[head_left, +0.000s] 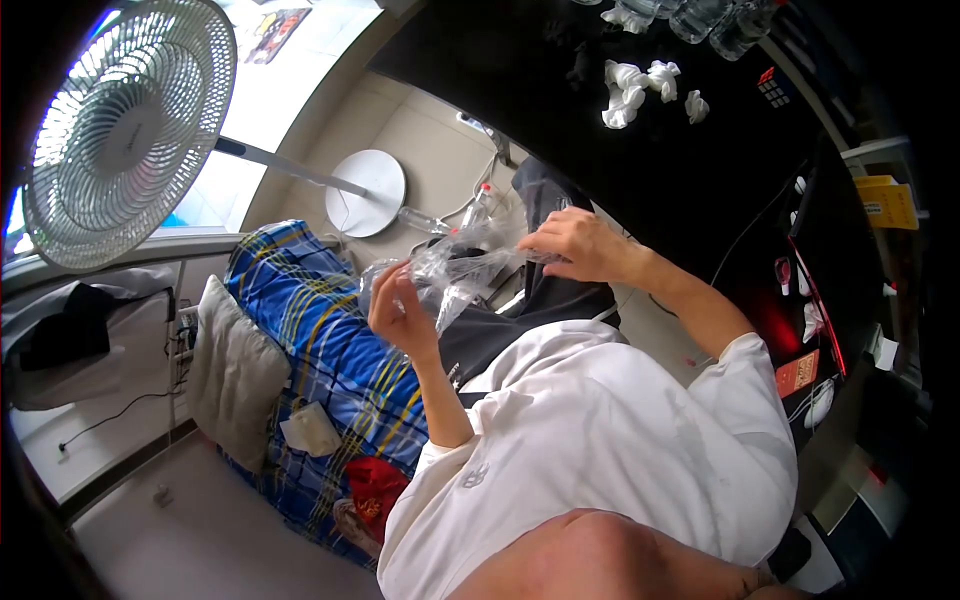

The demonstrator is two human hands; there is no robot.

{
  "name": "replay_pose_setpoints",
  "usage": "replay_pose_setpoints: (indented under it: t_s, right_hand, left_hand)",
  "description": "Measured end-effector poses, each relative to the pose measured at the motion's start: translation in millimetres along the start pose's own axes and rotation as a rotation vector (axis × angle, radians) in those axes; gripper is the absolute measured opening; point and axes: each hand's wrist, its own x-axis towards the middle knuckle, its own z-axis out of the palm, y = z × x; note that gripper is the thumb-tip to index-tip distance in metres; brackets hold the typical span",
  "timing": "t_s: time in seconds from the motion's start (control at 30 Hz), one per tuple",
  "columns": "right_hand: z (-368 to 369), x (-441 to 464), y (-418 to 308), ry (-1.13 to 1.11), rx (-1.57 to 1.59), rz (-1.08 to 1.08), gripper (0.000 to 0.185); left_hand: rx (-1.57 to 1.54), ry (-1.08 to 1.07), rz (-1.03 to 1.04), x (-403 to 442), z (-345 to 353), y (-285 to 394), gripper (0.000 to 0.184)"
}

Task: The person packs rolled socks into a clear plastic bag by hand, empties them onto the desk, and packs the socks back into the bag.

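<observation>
A crinkled sheet of clear plastic film stretches between my two hands above my lap. My left hand pinches its near left end, fingers bent and pointing up. At the other end my right hand has its thumb and fingers closed on the film. Part of the plastic hangs down over my dark trousers. Behind it, on the floor, lie clear bottles, partly hidden by the film.
A standing fan is at the upper left, its round base on the floor. Left of me is a blue plaid cover with a grey pillow. The black table holds crumpled tissues and bottles.
</observation>
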Motion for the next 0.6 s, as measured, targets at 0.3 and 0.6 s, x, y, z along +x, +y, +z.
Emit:
replay_pose_setpoints:
  t_s: [0.3, 0.6]
  right_hand:
    - [-30.3, 17.2, -13.1, 0.445, -0.017, -0.2, 0.017]
    - [-52.7, 14.6, -0.6, 0.437, -0.02, -0.098, 0.017]
  left_hand:
    - [-0.045, 0.052, -0.038, 8.4, -39.5, -10.6, 0.021]
    - [0.034, 0.088, -0.002, 16.7, -45.7, 5.1, 0.019]
